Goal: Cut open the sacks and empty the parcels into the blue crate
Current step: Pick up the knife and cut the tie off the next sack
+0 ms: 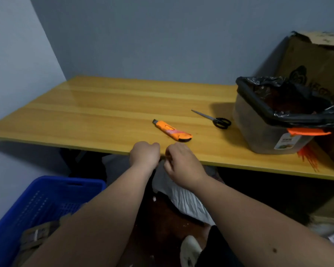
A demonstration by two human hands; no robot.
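Below the near edge of the long wooden table [108, 105], a crumpled white woven sack [183, 199] hangs upright; blue perforated plastic crate [46, 195] stands left; left hand [145, 155] and right hand [181, 164], fingers curled, grip its gathered top; orange utility knife [172, 131] lies just beyond.

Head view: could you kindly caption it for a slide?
Both hands grip a white sack's top below the table edge; utility knife unused.
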